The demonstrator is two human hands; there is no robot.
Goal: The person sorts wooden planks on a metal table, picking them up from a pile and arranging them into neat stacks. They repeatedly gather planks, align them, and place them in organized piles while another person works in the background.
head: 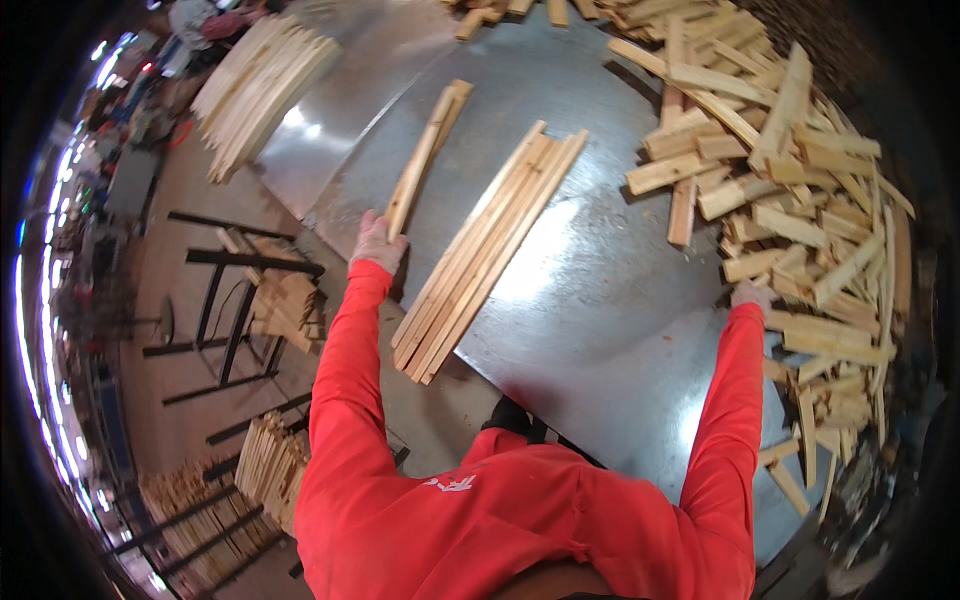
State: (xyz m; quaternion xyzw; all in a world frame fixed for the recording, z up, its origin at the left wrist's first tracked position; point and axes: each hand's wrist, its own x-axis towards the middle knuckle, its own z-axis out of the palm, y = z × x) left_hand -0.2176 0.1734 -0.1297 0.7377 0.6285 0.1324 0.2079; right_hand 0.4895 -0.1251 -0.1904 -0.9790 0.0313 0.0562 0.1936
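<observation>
My left hand (379,244) grips the near end of a pair of narrow wooden strips (426,161), which lie slanted over the metal tabletop (600,247). Just right of them a bundle of long wooden strips (487,259) lies side by side, the near ends jutting past the table's edge. My right hand (754,296) reaches to the left border of a heap of short wood pieces (817,225). Its fingers touch the pieces there; whether they close around one is hidden.
A stack of pale boards (262,90) stands at the table's far left, near a person (199,26). Black metal racks (240,300) stand on the floor at left, with stacked wood (274,465) lower down. More wood pieces (517,7) lie along the far edge.
</observation>
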